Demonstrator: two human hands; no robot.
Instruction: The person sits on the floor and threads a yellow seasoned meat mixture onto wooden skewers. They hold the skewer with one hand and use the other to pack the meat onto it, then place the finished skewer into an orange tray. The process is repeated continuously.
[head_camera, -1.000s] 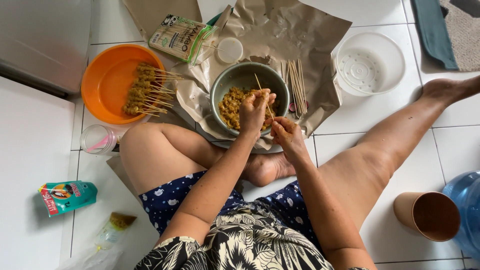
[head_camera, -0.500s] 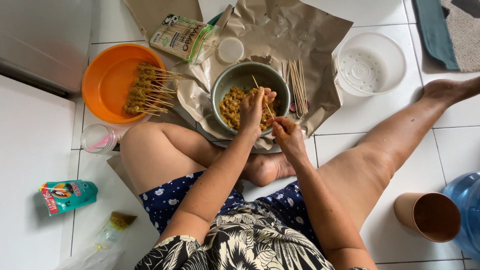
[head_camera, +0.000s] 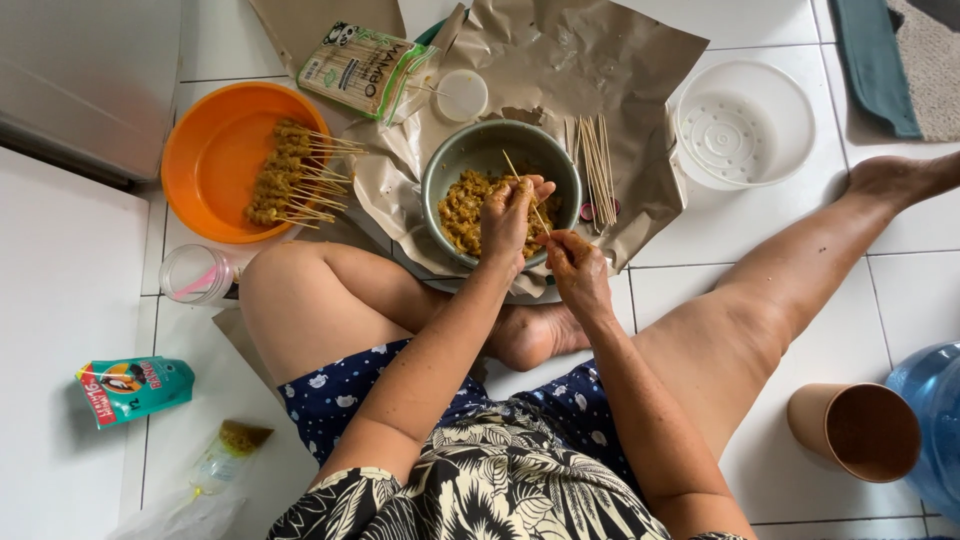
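I sit on a white tiled floor with a grey metal bowl of yellowish marinated meat pieces in front of me, resting on crumpled brown paper. My left hand is over the bowl, pinching meat around a thin bamboo skewer. My right hand grips the lower end of that same skewer at the bowl's near rim. A bundle of bare skewers lies on the paper right of the bowl. An orange bowl at left holds several finished meat skewers.
A packet of skewers and a small round lid lie behind the bowl. A white plastic bowl sits at right, a brown cup and blue water jug at lower right. A clear cup, green pouch and plastic bag lie left.
My left hand has dipped slightly lower onto the skewer over the bowl, and my right hand stays on its end. Everything else is unmoved.
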